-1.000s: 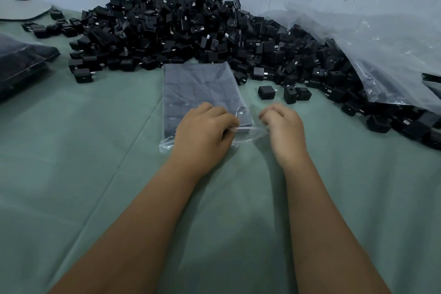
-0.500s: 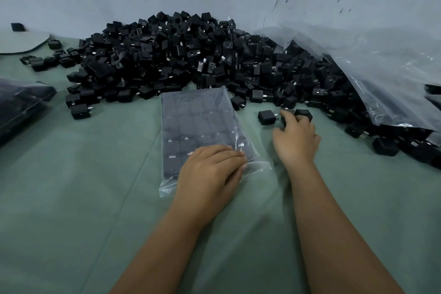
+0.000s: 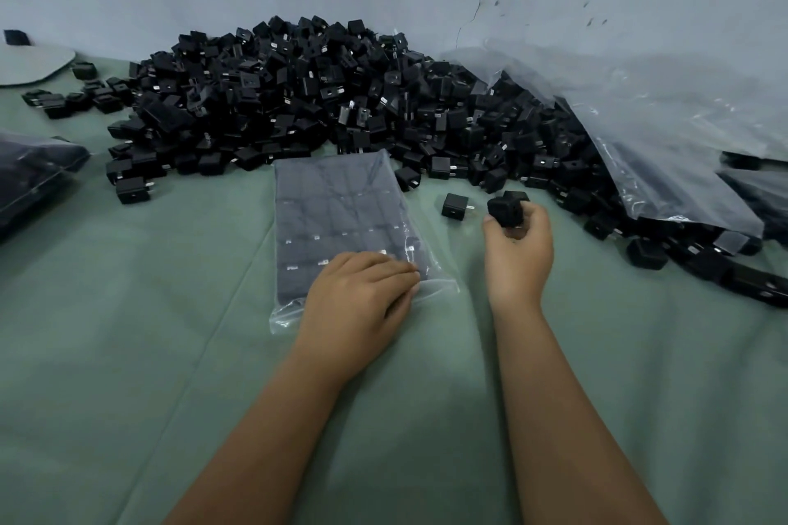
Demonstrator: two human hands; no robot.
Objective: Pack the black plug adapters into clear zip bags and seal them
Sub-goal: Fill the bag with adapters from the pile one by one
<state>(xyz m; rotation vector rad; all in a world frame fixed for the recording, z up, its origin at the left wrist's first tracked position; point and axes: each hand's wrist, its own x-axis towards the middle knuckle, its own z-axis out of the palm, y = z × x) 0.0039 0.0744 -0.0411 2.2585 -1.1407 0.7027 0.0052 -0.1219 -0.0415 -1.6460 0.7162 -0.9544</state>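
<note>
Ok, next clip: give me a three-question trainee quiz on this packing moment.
1. True or false: the right hand grips black adapters.
2. The left hand rests on: A) the loose pile B) the filled zip bag C) bare cloth
3. Fill in: one lone adapter lies between the bag and the ____ hand.

Key: 1 true; 2 B; 3 right.

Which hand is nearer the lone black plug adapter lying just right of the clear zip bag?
Right. The right hand, gripping black adapters, is just right of the lone black plug adapter. The left hand rests on the clear zip bag, nearer the person.
</note>
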